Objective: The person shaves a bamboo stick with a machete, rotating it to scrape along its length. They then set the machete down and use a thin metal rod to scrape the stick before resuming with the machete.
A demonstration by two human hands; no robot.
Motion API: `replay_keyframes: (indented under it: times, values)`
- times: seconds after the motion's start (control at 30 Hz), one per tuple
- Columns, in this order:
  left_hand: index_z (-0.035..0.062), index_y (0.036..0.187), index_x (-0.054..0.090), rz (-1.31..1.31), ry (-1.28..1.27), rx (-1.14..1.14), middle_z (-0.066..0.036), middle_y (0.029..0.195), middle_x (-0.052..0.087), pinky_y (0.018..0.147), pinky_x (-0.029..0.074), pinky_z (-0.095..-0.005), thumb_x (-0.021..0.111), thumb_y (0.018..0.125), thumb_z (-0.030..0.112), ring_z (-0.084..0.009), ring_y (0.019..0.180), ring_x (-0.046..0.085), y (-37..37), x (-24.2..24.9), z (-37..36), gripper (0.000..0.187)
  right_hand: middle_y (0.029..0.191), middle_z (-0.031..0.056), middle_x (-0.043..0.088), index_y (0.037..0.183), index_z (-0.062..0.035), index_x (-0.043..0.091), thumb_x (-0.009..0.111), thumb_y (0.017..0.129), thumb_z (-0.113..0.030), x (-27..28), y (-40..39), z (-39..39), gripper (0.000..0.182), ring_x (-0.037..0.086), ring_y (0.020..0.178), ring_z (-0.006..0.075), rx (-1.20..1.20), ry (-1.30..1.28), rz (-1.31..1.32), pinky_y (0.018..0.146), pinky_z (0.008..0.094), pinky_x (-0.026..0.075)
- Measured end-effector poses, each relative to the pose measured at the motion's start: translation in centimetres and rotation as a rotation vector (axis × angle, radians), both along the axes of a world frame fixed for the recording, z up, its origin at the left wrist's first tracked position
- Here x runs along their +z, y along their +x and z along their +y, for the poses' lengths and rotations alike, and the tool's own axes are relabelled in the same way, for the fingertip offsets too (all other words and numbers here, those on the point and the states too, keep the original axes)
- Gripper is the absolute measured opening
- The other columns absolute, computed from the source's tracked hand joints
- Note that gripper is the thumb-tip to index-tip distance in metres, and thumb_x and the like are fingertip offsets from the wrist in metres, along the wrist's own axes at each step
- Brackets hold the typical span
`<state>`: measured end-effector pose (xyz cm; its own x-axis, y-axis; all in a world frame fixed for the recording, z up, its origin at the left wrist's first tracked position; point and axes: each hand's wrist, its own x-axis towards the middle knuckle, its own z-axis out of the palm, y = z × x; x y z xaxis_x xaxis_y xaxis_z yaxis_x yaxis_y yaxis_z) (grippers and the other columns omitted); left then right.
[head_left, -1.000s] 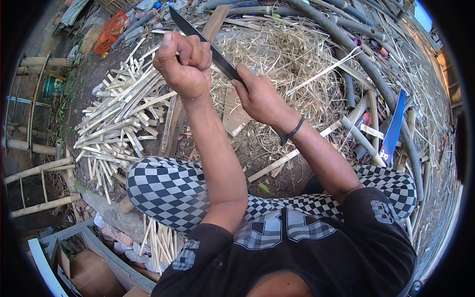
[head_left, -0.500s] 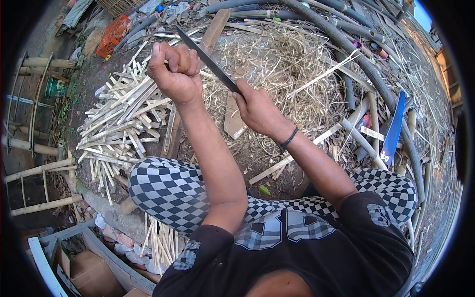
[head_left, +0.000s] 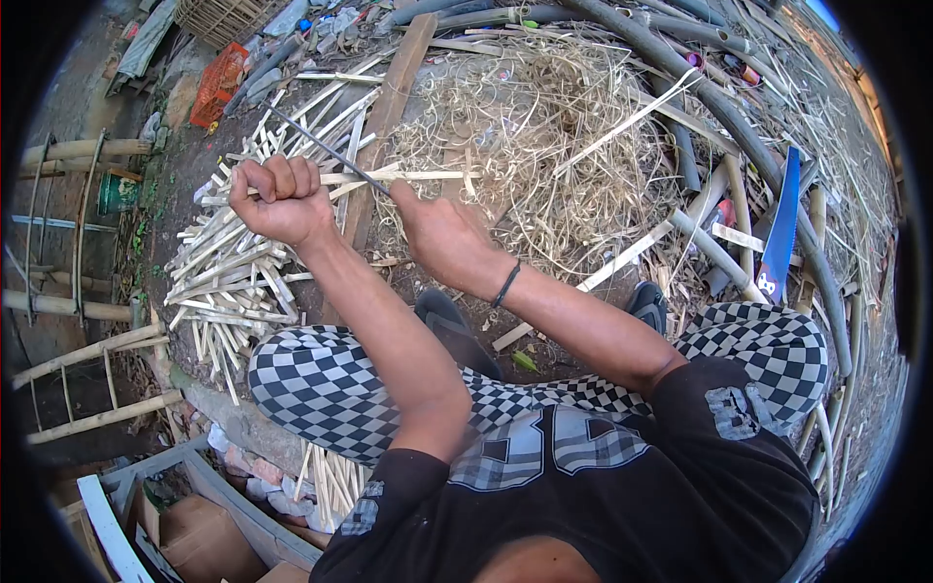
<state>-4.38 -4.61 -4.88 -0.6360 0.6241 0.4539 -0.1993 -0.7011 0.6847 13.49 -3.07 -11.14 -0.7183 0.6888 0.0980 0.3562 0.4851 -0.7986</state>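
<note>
My left hand [head_left: 284, 199] is a closed fist, turned palm up, fingers curled in and thumb at its left side. My left forearm [head_left: 374, 311] slants far and left from a bent elbow [head_left: 437, 413]. My right hand [head_left: 447, 241] lies to the right of it, well apart, back upward, fingers wrapped under, and my right forearm [head_left: 588, 330] reaches far and left behind a nearly straight wrist [head_left: 503, 280].

Head-worn, looking forward (and down).
</note>
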Motion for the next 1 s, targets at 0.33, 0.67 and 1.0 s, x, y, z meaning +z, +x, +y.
replay_keyframes:
  times: [0.33, 0.67, 1.0]
  values:
    - [0.0192, 0.058, 0.023, 0.015, -0.017, -0.005, 0.005, 0.047, 0.016, 0.043, 0.006, -0.0291, 0.047, 0.096, 0.038, -0.0090, 0.042, 0.006, 1.4, 0.3, -0.3, 0.049, 0.071, 0.0278, 0.064, 0.113, -0.0063, 0.041, 0.048, 0.092, -0.005, -2.1, -0.4, 0.3, 0.022, 0.064, 0.070, 0.0518, -0.064, -0.063, -0.053, 0.063, 0.0608, 0.049]
    - [0.0188, 0.061, 0.025, 0.010, -0.008, 0.008, 0.005, 0.047, 0.019, 0.042, 0.006, -0.0282, 0.047, 0.097, 0.039, -0.0075, 0.041, 0.008, 0.8, 0.2, 0.1, 0.047, 0.069, 0.0277, 0.064, 0.114, -0.0059, 0.042, 0.050, 0.089, -0.002, -2.8, -0.2, 0.8, 0.027, 0.065, 0.070, 0.0495, -0.086, -0.037, -0.050, 0.061, 0.0594, 0.049]
    - [0.0197, 0.061, 0.023, 0.004, -0.026, 0.053, 0.006, 0.047, 0.017, 0.042, 0.007, -0.0277, 0.048, 0.098, 0.039, -0.0077, 0.042, 0.007, 0.7, 0.3, -0.2, 0.048, 0.078, 0.0259, 0.068, 0.113, -0.0033, 0.044, 0.045, 0.088, 0.002, -6.9, -0.7, 1.9, 0.026, 0.068, 0.077, 0.0471, -0.118, 0.006, -0.157, 0.068, 0.0558, 0.053]
